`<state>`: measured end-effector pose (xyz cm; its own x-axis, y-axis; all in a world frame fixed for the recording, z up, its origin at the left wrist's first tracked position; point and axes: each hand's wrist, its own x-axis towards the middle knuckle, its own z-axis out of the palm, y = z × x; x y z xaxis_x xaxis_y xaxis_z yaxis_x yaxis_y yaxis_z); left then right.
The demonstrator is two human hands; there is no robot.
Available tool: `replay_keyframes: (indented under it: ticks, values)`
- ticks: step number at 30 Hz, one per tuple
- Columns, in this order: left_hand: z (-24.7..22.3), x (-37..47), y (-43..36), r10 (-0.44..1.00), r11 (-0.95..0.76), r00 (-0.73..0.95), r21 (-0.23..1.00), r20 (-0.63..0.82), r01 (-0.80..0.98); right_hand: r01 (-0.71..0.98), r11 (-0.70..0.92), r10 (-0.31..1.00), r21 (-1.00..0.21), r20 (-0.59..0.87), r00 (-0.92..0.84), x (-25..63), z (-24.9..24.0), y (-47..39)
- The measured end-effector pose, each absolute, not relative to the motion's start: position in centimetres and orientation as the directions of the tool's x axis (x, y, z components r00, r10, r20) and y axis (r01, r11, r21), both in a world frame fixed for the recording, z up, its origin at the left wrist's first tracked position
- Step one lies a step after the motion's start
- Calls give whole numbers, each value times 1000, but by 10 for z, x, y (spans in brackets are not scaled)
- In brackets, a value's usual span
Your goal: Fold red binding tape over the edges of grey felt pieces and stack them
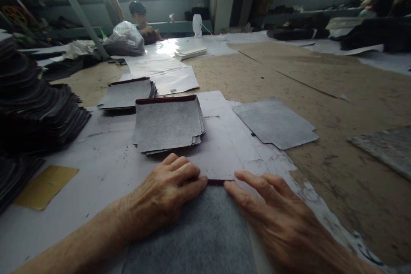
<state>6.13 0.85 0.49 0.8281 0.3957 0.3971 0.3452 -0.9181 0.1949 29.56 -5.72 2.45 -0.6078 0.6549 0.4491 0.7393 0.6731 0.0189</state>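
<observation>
A grey felt-like fabric panel (205, 235) lies before me, its far edge turned over in a narrow dark-red strip (216, 182). My left hand (167, 192) is closed, fingers curled, with the thumb at the left end of that strip. At the strip's right end rests my right hand (272, 209), its fingers stretched out and the thumb and forefinger apart. Just beyond my hands sits a stack of similar grey panels (168, 124) with a dark-red far edge. A second such stack (125, 94) stands behind it to the left.
Tall piles of dark pieces (38, 98) rise at the left, near a tan paper piece (46, 186). A loose grey panel (276, 122) lies to the right on white paper and brown board (308, 81). People (144, 30) are at the far side by the windows.
</observation>
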Motion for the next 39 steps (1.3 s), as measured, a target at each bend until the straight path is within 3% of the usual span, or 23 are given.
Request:
replay_keyframes:
  ticks: [8, 13, 15, 18, 21, 23, 33, 39]
  values:
    - [5, 65, 10, 404, -915, 819, 173, 407, 365, 648, 739, 658, -187, 411, -631, 297, 23, -44]
    - [4, 66, 9, 406, -912, 800, 148, 441, 382, 669, 593, 804, -448, 374, -463, 318, 24, -33]
    - [4, 66, 9, 408, -911, 797, 137, 445, 390, 715, 511, 856, -477, 363, -369, 326, 25, -30]
    - [3, 66, 8, 397, -915, 801, 121, 447, 386, 794, 486, 837, -366, 456, -302, 321, 30, -31]
    - [2, 66, 8, 395, -915, 802, 110, 448, 389, 787, 598, 712, -154, 553, -433, 294, 31, -37]
    - [2, 66, 7, 402, -912, 800, 113, 446, 395, 745, 661, 662, -89, 535, -524, 272, 28, -40]
    - [2, 52, 10, 436, -900, 751, 215, 495, 380, 735, 673, 675, -87, 480, -561, 254, 10, -44]
    - [0, 33, 12, 433, -901, 740, 262, 515, 346, 729, 681, 644, -71, 533, -550, 254, 8, -40]
